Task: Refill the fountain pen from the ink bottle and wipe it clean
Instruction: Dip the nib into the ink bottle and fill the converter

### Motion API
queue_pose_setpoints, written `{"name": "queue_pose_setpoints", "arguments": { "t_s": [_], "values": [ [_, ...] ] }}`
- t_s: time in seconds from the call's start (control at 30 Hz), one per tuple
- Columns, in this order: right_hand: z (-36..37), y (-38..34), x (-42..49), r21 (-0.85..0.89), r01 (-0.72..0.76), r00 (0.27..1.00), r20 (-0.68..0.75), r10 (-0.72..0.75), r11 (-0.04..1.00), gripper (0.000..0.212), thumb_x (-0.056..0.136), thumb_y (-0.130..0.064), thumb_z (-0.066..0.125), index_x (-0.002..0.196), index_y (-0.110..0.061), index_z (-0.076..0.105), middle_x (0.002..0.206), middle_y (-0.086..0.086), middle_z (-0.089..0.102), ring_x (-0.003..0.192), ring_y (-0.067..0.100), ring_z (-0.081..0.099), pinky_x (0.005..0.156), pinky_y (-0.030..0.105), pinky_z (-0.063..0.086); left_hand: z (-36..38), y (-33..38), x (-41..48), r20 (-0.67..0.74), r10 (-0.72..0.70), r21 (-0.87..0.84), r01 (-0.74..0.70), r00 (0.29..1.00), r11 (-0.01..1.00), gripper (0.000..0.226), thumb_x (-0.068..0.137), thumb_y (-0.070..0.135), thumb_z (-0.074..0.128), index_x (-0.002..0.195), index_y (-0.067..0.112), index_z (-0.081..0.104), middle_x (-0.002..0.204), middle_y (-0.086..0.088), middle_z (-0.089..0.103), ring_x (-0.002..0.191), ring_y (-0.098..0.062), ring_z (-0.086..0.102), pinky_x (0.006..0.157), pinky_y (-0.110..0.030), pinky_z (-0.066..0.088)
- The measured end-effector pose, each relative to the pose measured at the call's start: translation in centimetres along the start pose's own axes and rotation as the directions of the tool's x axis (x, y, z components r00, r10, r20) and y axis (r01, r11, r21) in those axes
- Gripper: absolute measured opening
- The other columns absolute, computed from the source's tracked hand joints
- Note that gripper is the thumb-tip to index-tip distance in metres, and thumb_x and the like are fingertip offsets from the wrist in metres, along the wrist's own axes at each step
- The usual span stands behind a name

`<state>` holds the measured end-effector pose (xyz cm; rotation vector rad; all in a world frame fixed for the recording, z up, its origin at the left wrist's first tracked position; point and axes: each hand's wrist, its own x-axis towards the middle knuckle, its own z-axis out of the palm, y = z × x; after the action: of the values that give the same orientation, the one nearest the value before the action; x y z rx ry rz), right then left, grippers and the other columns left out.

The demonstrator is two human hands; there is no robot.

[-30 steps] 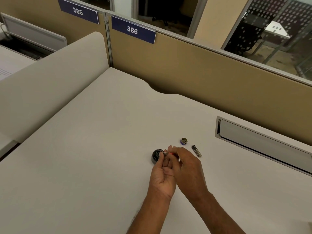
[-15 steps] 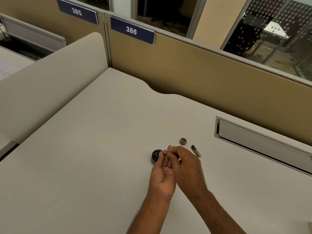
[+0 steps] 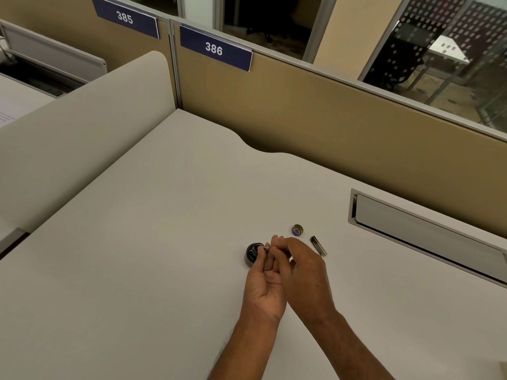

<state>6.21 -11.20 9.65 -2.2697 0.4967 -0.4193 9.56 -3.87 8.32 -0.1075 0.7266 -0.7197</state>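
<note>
A small dark ink bottle (image 3: 253, 255) stands open on the pale desk (image 3: 153, 242), just left of my fingertips. Both hands meet over it: my left hand (image 3: 264, 286) and my right hand (image 3: 304, 272) pinch a thin fountain pen part (image 3: 270, 248), silver with a bit of red, its tip at the bottle's mouth. Most of the pen is hidden by my fingers. The bottle's round cap (image 3: 297, 229) lies behind my right hand. A dark pen barrel piece (image 3: 318, 245) lies to its right.
A recessed metal cable tray (image 3: 428, 237) runs along the desk's right side. Tan partition panels (image 3: 301, 113) with number plates 385 and 386 close the back. A curved divider (image 3: 82, 127) bounds the left.
My hands stay together at the bottle with only slight finger movement. The bottle, cap and barrel piece have not moved.
</note>
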Motion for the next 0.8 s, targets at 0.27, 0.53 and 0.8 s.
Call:
{"name": "queue_pose_setpoints", "arguments": {
  "t_s": [0.27, 0.53, 0.8],
  "values": [
    [-0.07, -0.24, -0.06, -0.028, 0.033, 0.999, -0.008, -0.034, 0.999, 0.013, 0.095, -0.021, 0.067, 0.106, -0.024, 0.072, 0.094, -0.024, 0.069, 0.093, -0.007, 0.065, 0.081, 0.007, 0.049, -0.11, 0.12, 0.11, 0.009, -0.021, 0.008, 0.021, 1.0, 1.0, 0.031, 0.102, 0.023, 0.055, 0.114, -0.002, 0.07, 0.097, -0.021, 0.078, 0.082, -0.035, 0.08, 0.057, -0.047, 0.065],
    [0.26, -0.38, 0.07, -0.039, 0.01, 0.998, -0.055, -0.012, 0.999, 0.004, 0.094, -0.022, 0.069, 0.094, -0.021, 0.073, 0.087, -0.02, 0.07, 0.085, 0.0, 0.068, 0.077, 0.016, 0.054, -0.12, 0.09, 0.11, 0.045, -0.044, -0.038, 0.046, 0.998, 0.998, 0.034, 0.104, 0.024, 0.053, 0.113, -0.004, 0.071, 0.097, -0.024, 0.079, 0.08, -0.038, 0.08, 0.052, -0.049, 0.063],
    [0.26, -0.23, -0.18, -0.023, 0.019, 1.0, -0.022, -0.02, 1.0, 0.016, 0.095, -0.013, 0.066, 0.108, -0.019, 0.073, 0.102, -0.013, 0.074, 0.098, 0.003, 0.068, 0.088, 0.019, 0.053, -0.27, 0.07, 0.39, 0.0, -0.021, -0.032, 0.021, 1.0, 0.999, 0.033, 0.102, 0.022, 0.055, 0.123, -0.002, 0.066, 0.106, -0.019, 0.076, 0.108, -0.029, 0.069, 0.062, -0.05, 0.066]
  ]
}}
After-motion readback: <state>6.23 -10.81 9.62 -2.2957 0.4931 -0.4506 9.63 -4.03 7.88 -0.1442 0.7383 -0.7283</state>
